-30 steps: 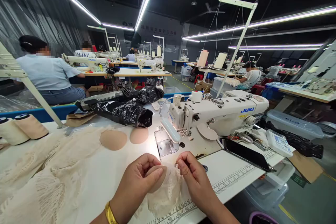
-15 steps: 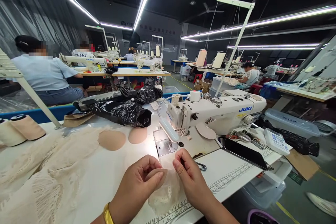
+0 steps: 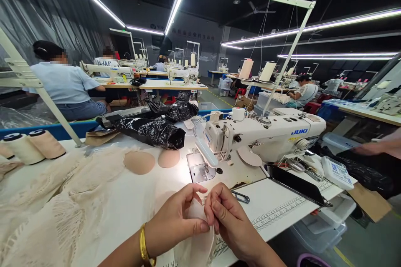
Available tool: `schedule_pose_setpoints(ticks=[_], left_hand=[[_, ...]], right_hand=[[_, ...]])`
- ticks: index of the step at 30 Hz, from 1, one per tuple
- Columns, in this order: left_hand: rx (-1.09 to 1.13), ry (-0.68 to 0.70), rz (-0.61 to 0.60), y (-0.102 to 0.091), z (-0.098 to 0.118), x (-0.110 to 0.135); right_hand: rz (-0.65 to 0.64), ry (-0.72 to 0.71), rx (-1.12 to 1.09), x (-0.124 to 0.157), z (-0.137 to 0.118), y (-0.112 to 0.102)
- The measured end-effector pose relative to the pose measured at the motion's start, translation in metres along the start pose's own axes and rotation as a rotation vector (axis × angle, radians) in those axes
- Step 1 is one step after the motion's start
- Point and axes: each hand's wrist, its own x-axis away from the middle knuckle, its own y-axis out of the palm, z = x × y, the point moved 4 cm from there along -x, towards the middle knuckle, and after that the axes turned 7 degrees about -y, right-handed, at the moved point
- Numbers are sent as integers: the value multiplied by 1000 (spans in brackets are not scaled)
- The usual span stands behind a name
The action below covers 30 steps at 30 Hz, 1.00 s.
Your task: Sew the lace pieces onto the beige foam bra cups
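Left hand (image 3: 173,217): curved around pale fabric (image 3: 202,246), pinching between thumb and fingers. Right hand (image 3: 230,219): fingers bunched against thumb, close beside left fingertips, pinching near edge of same fabric; exact contact partly hidden by knuckles. Position of fabric: between both hands, hanging below fingertips, in front of sewing machine (image 3: 282,133) and over near side of white table (image 3: 125,208). On left wrist: gold bracelet (image 3: 143,242).

Just beyond right hand: small dark metal tool (image 3: 242,197), flat on table. Farther right: printed ruler strip (image 3: 278,208), then black tray (image 3: 296,185) and white box (image 3: 337,173) with blue print. Above metal machine plate (image 3: 200,170): lamp (image 3: 206,152), lit. On machine bed: one beige pad (image 3: 249,157).

Left of machine plate: two beige pads (image 3: 139,162), lying near each other. At left: heaped lace cloth (image 3: 62,212), with thread spools (image 3: 46,144) behind. At rear of table: black plastic bag (image 3: 150,131). At right edge of view: blurred arm of another person (image 3: 382,148).
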Motion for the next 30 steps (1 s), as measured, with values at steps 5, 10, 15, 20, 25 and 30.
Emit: schedule_pose_setpoints(ticks=[5,10,15,20,25,30], left_hand=[[-54,-52,7,-4,9,5],[75,-128,38,-18,9,7],[-49,-60,72,-18,12,5],[-150,10,83,-15,18,6],[-145,-11,97,-17,12,2],[148,-49,445,-41,9,1]], right_hand=[[38,29,123,4,2,-9],[150,11,320,10,-7,-33],[95,41,638,10,-16,-38],[-49,123,532,7,-13,-22],[-41,230,428,10,-4,-11],[77,226,378,6,-4,-16]])
